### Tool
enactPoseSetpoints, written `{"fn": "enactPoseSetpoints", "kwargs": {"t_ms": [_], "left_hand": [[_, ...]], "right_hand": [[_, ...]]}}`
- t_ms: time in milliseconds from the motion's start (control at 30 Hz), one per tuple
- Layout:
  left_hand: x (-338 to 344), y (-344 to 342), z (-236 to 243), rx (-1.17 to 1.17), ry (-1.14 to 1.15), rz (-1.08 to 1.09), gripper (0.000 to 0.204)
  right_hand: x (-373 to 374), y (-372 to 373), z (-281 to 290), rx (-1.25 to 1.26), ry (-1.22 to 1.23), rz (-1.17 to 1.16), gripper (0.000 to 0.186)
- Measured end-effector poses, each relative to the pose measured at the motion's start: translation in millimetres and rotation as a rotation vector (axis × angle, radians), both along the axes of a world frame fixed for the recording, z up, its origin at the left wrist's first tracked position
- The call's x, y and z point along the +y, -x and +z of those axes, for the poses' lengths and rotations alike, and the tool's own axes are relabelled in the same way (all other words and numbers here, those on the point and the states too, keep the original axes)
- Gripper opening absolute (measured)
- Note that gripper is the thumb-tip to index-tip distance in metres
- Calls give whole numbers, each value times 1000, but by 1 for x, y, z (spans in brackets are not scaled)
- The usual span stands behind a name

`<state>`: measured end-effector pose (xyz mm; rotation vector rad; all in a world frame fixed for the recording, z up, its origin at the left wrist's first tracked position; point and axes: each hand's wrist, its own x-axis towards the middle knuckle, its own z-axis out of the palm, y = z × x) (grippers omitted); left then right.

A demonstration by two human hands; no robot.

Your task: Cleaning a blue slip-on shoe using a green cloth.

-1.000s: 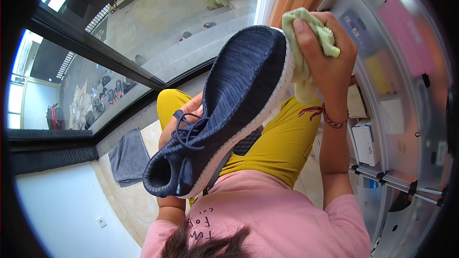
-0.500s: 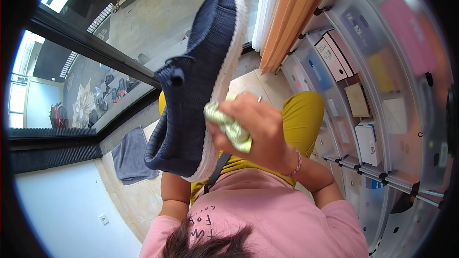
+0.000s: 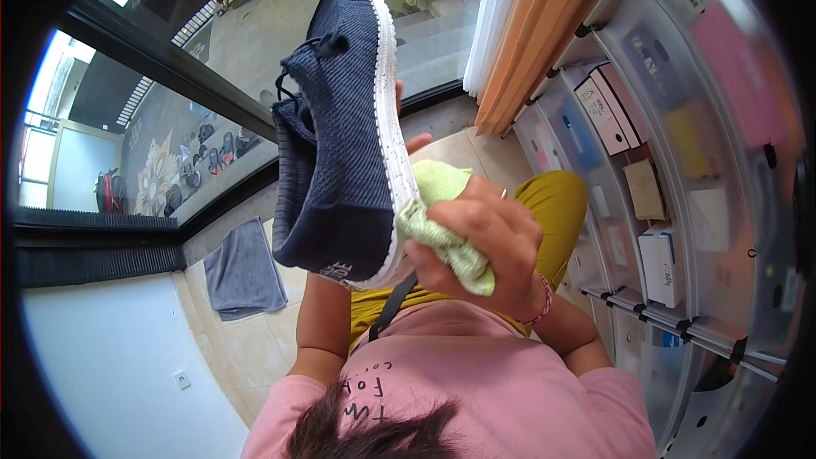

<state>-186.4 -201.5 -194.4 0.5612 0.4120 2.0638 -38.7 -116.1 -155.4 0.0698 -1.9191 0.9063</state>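
Note:
A dark navy shoe (image 3: 348, 144) with a speckled white sole (image 3: 391, 127) is held up in front of me, its toe pointing away and its heel toward me. Most of my left hand (image 3: 417, 143) is hidden behind the shoe; its fingertips show past the sole's right side, gripping it from beneath. My right hand (image 3: 501, 234) is closed round a bunched light green cloth (image 3: 442, 183) and presses it to the sole's edge near the heel. Dark laces (image 3: 325, 44) are tied over the shoe's upper.
Clear storage boxes (image 3: 705, 204) on a rack stand along the right. An orange curtain (image 3: 540, 25) hangs beside the glass door. A grey towel (image 3: 245, 272) lies on the tiled floor at left. Outside, several pairs of footwear (image 3: 204, 157) sit on the ground.
The shoe has rolled and shifted slightly left, showing more of its heel and sole edge. The cloth has moved down and right with my right hand. My left fingertips have come into view.

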Motion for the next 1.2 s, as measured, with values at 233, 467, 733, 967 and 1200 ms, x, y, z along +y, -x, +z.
{"fn": "enactPoseSetpoints", "kwargs": {"t_ms": [233,467,733,967,1200], "left_hand": [[-5,21,-19,-783,-321,-407,69],[-5,24,-31,-800,-375,-421,69],[-18,49,-66,-254,160,471,56],[-6,24,-12,-194,184,698,49],[-7,19,0,-194,162,674,50]], "right_hand": [[2,6,-18,23,38,8,27],[-3,3,-29,61,-11,-79,29],[-9,8,-42,76,-179,-107,28],[-29,17,-48,-56,-384,-234,16],[6,11,-49,66,-160,-197,27]]}}
